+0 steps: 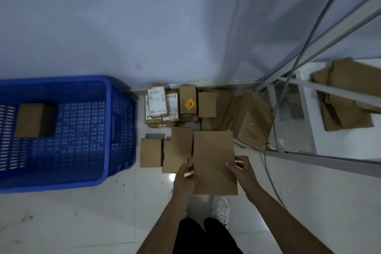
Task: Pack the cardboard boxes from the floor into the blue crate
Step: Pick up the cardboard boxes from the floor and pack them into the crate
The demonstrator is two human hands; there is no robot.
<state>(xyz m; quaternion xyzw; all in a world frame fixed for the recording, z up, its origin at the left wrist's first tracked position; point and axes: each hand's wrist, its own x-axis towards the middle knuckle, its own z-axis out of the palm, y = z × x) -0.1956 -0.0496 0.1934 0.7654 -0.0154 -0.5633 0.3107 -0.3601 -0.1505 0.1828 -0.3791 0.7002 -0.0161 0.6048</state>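
Nearest us, our left hand [185, 173] and right hand [240, 168] pinch the opposite side edges of a flat cardboard box [214, 163], fingers curled round it, held above the white shoe [221, 208] and the tiled floor [92, 222]. Just beyond lie more small boxes [165, 150], touching one another, and a labelled stack [158, 105] against the wall [144, 16].

The grip is at the edges only, so we judge the box could tip or slide out if we swing it left quickly. It may be lifted clear of its neighbours, though the dim view leaves that unsure.

The blue crate [121, 130] stands to the left, near the pile, holding one box [31, 119] with plenty of room beside it. Its tall rim is the edge to clear. On the right, a hanging cable [274, 121] and metal frame [305, 113] crowd that side.
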